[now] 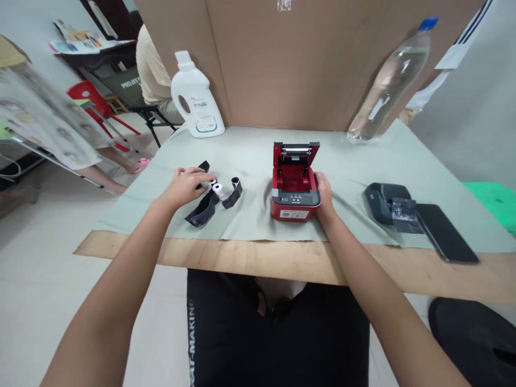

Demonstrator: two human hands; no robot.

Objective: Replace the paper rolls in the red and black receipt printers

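Observation:
A red label printer [295,200] stands on the grey-green cloth with its lid [296,152] raised and its paper bay exposed. My right hand [323,192] is pressed to the printer's right side, its fingers partly hidden there. To the left, my left hand [191,184] reaches over a small cluster of paper rolls with its fingers stretched out. Beneath and beside those fingers are a small white roll [219,190] and a loose dark strip [203,210]. Another small roll with a dark tail [233,194] lies just right of them. Whether my fingertips touch a roll I cannot tell.
A white jug [197,99] and a tilted clear bottle [389,86] stand at the back by a cardboard panel [282,70]. On the right lie a black device [381,201] with a dark strip and a black phone [446,231]. People sit beyond the table at left.

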